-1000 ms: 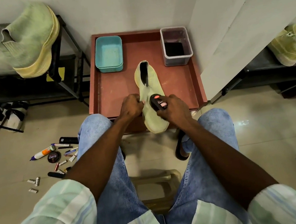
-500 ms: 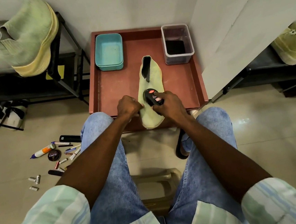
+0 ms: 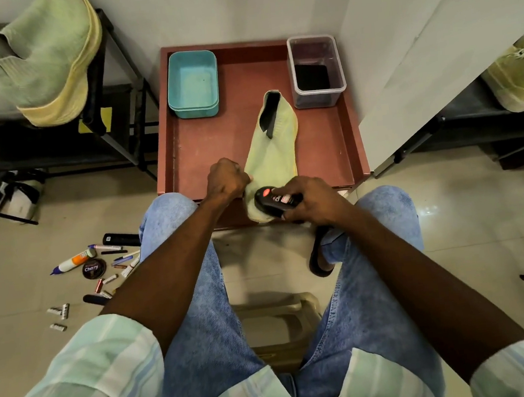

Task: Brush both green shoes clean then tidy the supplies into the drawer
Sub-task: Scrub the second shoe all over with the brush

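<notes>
Fingers of the right hand (image 3: 313,201) curl over a black brush (image 3: 273,201), hiding its bristles, and press it on the toe of a green shoe (image 3: 274,152). The left hand (image 3: 225,181) grips the shoe's side, fingertips tucked out of sight. Toe hangs over the front rim of the red drawer (image 3: 353,144). Another green shoe (image 3: 49,58) sits on the rack, partly cut off.

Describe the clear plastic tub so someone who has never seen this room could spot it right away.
Find the reddish-brown drawer pulled out on the floor against the wall. The clear plastic tub stands in its far right corner, just beyond the heel of the green shoe. Unlike the opaque teal tub in the far left corner, it is see-through with something dark at the bottom.
</notes>
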